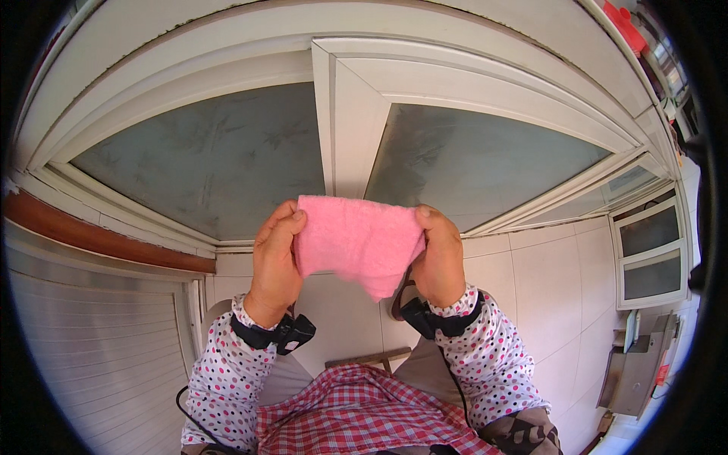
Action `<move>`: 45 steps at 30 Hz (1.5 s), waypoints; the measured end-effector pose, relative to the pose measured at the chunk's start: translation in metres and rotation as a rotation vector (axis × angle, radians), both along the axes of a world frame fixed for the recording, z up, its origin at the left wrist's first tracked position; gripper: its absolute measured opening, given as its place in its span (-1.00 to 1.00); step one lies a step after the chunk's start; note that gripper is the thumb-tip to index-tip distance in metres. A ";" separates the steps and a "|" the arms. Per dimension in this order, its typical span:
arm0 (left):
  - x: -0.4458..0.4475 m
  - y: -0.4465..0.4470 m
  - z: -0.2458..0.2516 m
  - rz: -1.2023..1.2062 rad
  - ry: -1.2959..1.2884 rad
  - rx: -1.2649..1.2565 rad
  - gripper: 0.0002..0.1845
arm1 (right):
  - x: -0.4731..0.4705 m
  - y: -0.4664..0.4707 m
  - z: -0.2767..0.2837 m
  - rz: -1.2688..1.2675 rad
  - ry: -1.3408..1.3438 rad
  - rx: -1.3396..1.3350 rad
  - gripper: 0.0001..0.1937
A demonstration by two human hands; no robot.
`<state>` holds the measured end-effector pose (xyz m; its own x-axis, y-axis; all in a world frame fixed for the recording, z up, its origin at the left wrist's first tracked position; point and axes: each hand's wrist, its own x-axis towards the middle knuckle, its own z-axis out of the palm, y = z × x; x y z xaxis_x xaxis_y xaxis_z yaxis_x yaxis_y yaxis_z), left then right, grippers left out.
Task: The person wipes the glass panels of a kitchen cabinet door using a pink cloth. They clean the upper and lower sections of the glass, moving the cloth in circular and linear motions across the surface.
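Observation:
A pink cloth (355, 239) is stretched between my two hands in front of the cabinet. My left hand (277, 259) grips its left edge, thumb on top, and my right hand (441, 256) pinches its upper right corner. The cloth's lower edge hangs loose, dipping to a point right of its middle. Beyond it stand the white-framed sliding cabinet doors with dark frosted panes, the left pane (227, 153) and the right pane (472, 165). Fingers behind the cloth are hidden. Both wrists carry black straps with small devices over dotted sleeves.
A pale tiled floor (546, 273) extends right towards a smaller cabinet (651, 256) and a grey metal object (631, 369). At left is a ribbed pale panel (108, 335) below a reddish-brown strip (114, 233). A wooden bar (369, 359) lies low between my legs.

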<state>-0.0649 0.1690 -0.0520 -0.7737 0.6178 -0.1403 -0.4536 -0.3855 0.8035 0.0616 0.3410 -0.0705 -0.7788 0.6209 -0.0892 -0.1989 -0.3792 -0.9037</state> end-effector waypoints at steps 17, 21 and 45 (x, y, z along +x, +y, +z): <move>-0.002 -0.017 0.002 -0.488 0.350 -0.250 -0.83 | 0.017 0.005 0.005 0.627 -0.270 0.252 -0.84; -0.004 -0.012 -0.003 -0.405 0.427 -0.292 -0.74 | 0.019 0.006 0.002 0.578 -0.309 0.220 -0.88; 0.013 -0.005 0.002 -0.367 0.223 -0.087 -0.34 | 0.017 -0.003 -0.003 0.236 0.021 -0.138 -0.77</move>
<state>-0.0515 0.1637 -0.0505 -0.5226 0.8506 -0.0580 -0.3595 -0.1581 0.9197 0.0783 0.3378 -0.0732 -0.9030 0.4052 -0.1430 -0.1083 -0.5367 -0.8368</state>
